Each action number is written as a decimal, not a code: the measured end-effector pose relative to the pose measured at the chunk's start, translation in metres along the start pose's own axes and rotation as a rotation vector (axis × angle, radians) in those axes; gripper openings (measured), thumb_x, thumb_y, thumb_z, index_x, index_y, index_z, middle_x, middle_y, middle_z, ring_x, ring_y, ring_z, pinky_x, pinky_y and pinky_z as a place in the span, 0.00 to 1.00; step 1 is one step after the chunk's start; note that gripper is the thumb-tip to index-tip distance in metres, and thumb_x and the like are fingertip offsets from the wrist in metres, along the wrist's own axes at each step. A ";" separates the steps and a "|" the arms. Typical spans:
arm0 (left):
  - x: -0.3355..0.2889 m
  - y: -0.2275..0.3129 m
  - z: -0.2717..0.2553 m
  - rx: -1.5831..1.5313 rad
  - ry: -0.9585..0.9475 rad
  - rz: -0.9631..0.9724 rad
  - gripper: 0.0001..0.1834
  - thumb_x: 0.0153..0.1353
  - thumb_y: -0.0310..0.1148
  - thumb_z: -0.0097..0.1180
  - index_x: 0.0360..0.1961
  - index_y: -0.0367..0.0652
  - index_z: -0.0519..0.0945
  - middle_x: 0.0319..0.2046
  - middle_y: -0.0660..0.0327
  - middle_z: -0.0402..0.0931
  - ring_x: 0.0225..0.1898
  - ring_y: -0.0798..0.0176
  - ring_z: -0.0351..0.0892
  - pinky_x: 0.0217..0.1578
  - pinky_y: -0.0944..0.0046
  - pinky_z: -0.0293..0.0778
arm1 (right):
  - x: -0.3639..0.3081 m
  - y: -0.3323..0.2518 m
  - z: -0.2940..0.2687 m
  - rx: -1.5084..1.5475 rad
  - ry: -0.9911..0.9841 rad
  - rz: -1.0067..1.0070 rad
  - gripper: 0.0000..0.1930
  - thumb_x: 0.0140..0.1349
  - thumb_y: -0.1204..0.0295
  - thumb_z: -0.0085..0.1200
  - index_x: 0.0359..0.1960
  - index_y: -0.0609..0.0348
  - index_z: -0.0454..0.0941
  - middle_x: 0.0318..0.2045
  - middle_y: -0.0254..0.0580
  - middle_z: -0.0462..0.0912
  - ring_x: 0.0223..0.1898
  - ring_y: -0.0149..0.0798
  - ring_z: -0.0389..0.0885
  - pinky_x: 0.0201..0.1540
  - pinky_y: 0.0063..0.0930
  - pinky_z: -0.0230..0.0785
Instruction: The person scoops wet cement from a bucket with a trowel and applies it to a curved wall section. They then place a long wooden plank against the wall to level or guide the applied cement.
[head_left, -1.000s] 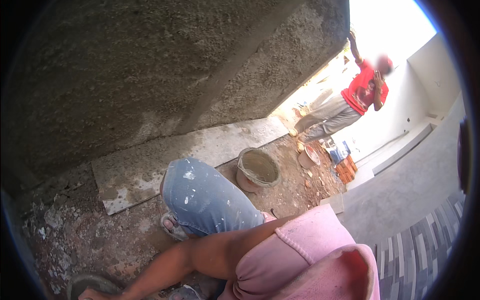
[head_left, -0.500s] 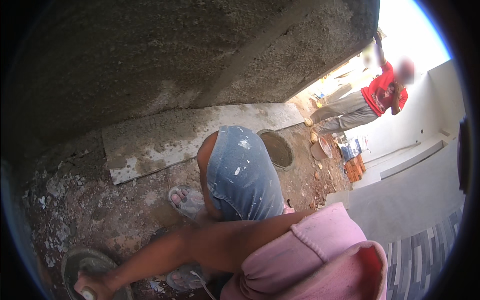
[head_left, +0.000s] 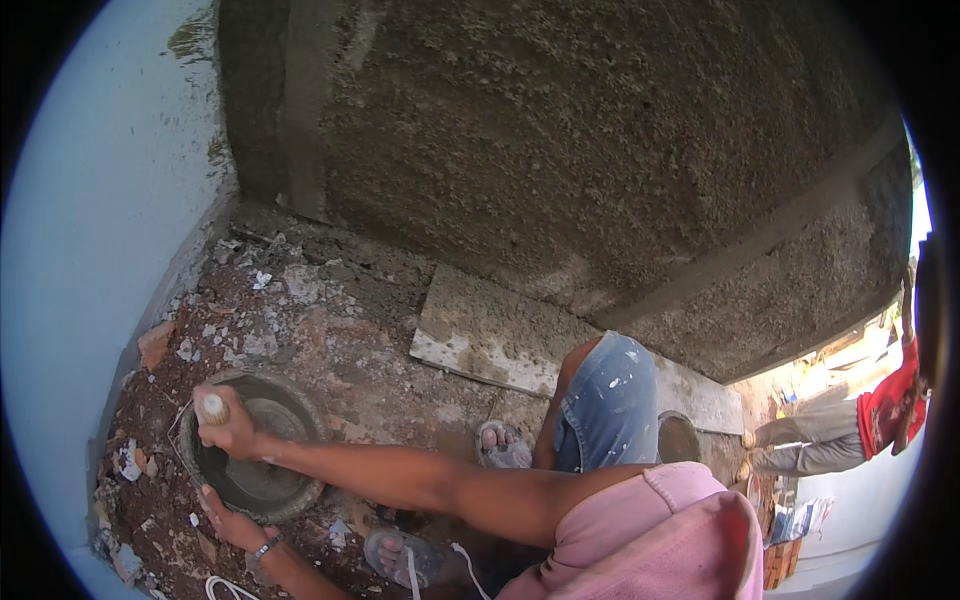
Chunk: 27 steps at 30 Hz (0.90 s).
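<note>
At the lower left a round mortar bucket (head_left: 312,432), crusted grey, stands on the rubble floor with wet grey mortar (head_left: 265,465) inside. My right hand (head_left: 228,428) is closed over its far left side, round the pale, round-ended handle (head_left: 214,405) of what looks like a trowel. The tool's blade is hidden from view. Lower down, my left hand (head_left: 232,520), with a band at the wrist, grips the bucket's near left rim from outside. A thin wire bail shows beside the bucket's left wall.
A rough plastered wall (head_left: 560,150) rises ahead, a pale wall (head_left: 110,200) at left. A mortar-spattered board (head_left: 490,360) lies along the wall's foot. Beyond my knee (head_left: 610,400) stands another mortar bucket (head_left: 678,438). A person in red (head_left: 885,400) stands far right. White cord lies lower left.
My view has swung left, so the bucket and board sit further right in the picture. My left hand has come into view at the bucket's rim. My right hand still grips the handle.
</note>
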<state>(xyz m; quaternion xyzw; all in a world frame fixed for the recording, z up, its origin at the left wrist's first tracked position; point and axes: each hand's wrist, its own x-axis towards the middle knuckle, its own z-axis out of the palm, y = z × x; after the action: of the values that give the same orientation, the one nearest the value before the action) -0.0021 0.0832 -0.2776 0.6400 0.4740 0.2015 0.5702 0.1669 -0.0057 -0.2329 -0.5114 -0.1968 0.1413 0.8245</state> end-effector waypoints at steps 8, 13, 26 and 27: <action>-0.026 0.024 0.014 -0.108 0.011 0.215 0.33 0.75 0.47 0.54 0.66 0.26 0.75 0.63 0.43 0.78 0.61 0.50 0.77 0.65 0.54 0.67 | -0.049 -0.070 -0.040 -0.131 -0.054 0.164 0.06 0.51 0.79 0.60 0.27 0.58 0.73 0.18 0.31 0.75 0.16 0.25 0.74 0.16 0.23 0.62; -0.046 0.040 0.030 -0.114 0.094 0.255 0.35 0.71 0.51 0.61 0.65 0.29 0.77 0.57 0.48 0.83 0.57 0.55 0.81 0.63 0.55 0.72 | 0.013 -0.079 -0.031 0.168 0.142 -0.098 0.06 0.55 0.78 0.58 0.30 0.58 0.71 0.19 0.37 0.77 0.15 0.33 0.73 0.17 0.29 0.67; -0.045 0.054 0.014 -0.600 0.065 -0.011 0.29 0.69 0.34 0.65 0.66 0.28 0.75 0.59 0.50 0.80 0.60 0.63 0.78 0.64 0.65 0.68 | -0.019 -0.096 -0.013 -0.331 -0.048 0.272 0.04 0.55 0.80 0.51 0.25 0.59 0.74 0.15 0.39 0.76 0.13 0.30 0.76 0.12 0.27 0.72; -0.048 0.055 0.013 -0.609 0.073 -0.021 0.29 0.69 0.34 0.66 0.66 0.29 0.75 0.59 0.51 0.80 0.60 0.64 0.78 0.64 0.65 0.68 | -0.004 -0.105 -0.015 -0.335 -0.142 0.191 0.03 0.53 0.81 0.51 0.26 0.60 0.75 0.16 0.41 0.77 0.13 0.30 0.78 0.12 0.26 0.76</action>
<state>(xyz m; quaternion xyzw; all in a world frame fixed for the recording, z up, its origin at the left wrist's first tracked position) 0.0066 0.0416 -0.2173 0.4273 0.4185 0.3512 0.7204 0.1736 -0.0653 -0.1456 -0.6466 -0.2257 0.2200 0.6947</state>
